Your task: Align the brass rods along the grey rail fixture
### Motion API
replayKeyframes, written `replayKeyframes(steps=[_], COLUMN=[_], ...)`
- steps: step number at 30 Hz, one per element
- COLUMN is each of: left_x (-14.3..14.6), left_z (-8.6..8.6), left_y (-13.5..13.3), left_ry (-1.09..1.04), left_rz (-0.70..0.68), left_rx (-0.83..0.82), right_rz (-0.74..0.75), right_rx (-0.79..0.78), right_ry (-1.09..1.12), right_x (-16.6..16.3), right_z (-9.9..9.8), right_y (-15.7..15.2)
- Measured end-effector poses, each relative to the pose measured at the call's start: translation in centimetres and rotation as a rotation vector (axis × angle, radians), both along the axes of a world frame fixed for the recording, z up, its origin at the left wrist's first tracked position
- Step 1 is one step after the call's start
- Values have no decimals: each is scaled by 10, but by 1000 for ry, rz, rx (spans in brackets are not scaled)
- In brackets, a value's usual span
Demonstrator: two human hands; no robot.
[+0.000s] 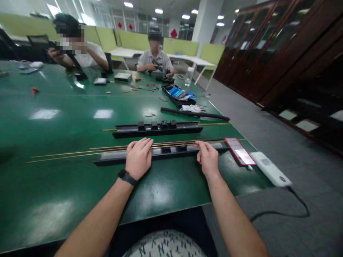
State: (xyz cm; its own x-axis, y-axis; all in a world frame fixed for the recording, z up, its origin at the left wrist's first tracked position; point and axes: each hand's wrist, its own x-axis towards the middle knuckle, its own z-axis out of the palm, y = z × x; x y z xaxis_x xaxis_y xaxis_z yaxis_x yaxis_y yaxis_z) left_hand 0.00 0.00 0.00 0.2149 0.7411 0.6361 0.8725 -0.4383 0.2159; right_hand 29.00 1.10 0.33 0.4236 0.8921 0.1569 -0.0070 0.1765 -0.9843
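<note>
Rods [174, 144]: thin, brass-coloured, lengthwise over near channel [171, 156], overhanging both ends. Left fingers [145, 143] laid across rods, grip cannot be told; right fingers [203, 145] pinching rods. Beyond near channel: far channel [158, 133] containing four blocks [154, 125]; farther, tray [169, 96] of blue packets [176, 92].

Black channel [174, 154] partly behind left hand [139, 157]

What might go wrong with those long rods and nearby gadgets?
The long rods stick out past the left end of the near black channel, so a bump might shift them. At right they appear to cross the red-edged device, perhaps scratching it. The white device sits at the edge of the table; a snag on its dangling cable might pull it off.
</note>
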Motion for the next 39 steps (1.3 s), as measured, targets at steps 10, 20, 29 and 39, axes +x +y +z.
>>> replayKeyframes(steps=[10, 20, 29, 39], left_x=[2, 1, 1, 1], left_z=[2, 2, 1, 3], left_y=[1, 1, 1, 0], left_ry=[-35, -33, -26, -38], left_rz=[-1, -4, 1, -5], left_rx=[-30, -29, -28, -49], right_rz=[87, 16, 79, 68], right_rx=[0, 9, -3, -11], right_ry=[-43, 29, -33, -33], right_x=[-1, 1, -1, -2], right_z=[-2, -2, -2, -2], right_y=[-2, 1, -2, -2])
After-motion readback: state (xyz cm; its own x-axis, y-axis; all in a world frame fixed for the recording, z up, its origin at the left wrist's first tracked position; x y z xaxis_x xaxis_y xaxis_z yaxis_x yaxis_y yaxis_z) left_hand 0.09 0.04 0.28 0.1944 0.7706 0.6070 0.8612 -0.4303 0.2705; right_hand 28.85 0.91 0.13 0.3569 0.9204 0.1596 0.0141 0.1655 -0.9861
